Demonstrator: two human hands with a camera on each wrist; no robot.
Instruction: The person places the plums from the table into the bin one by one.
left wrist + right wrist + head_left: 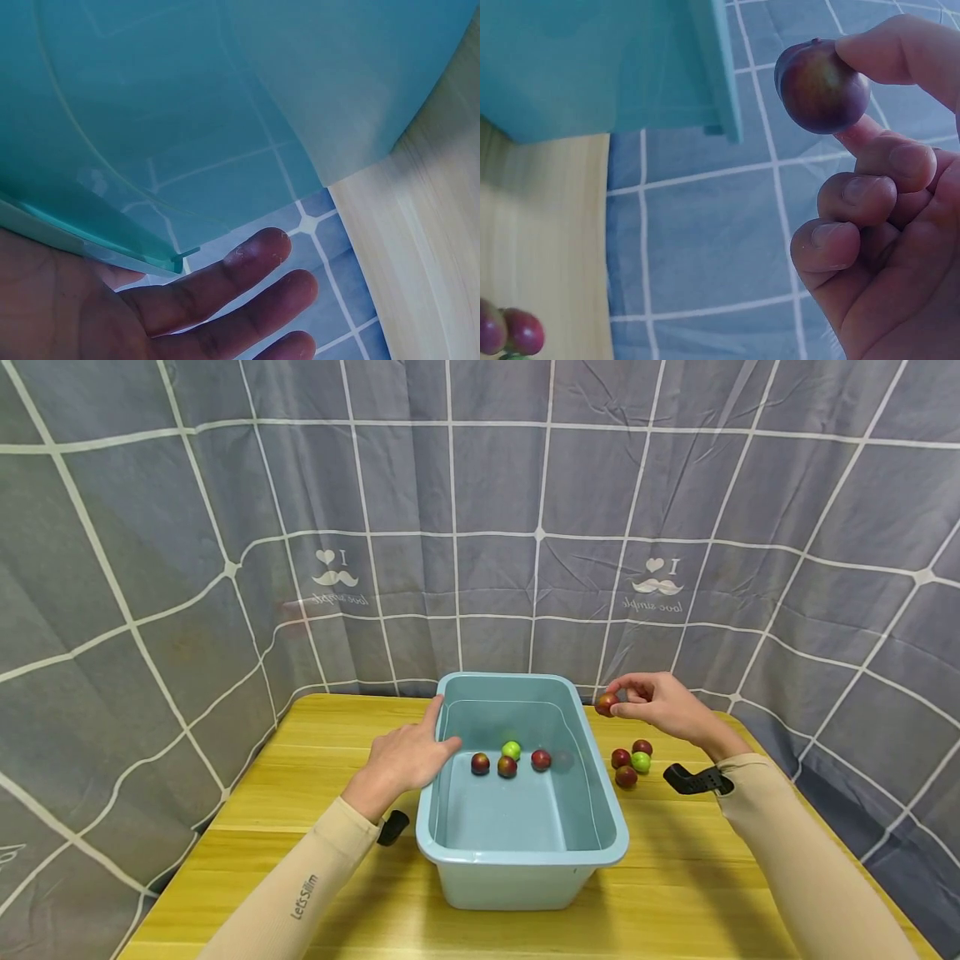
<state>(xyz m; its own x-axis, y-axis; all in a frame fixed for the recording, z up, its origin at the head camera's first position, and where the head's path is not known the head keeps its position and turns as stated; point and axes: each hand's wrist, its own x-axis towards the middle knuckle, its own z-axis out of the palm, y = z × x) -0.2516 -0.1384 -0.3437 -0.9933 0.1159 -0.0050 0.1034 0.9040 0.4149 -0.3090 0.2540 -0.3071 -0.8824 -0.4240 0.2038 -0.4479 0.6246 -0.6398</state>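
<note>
My right hand (663,703) pinches a dark red plum (823,86) between thumb and forefinger, with its other fingers curled in. It is just outside the right rim of a light blue plastic basin (517,857), raised over the table. My left hand (405,758) rests at the basin's left rim, its fingers fairly straight along the outer wall and the thumb over the edge. Inside the basin, three dark red plums (541,760) and one green fruit (512,750) lie on the floor.
Right of the basin, three dark red plums (626,777) and a green fruit (641,763) sit in a cluster on the wooden table (300,768). A grey curtain (495,577) with white grid lines hangs behind and around the table.
</note>
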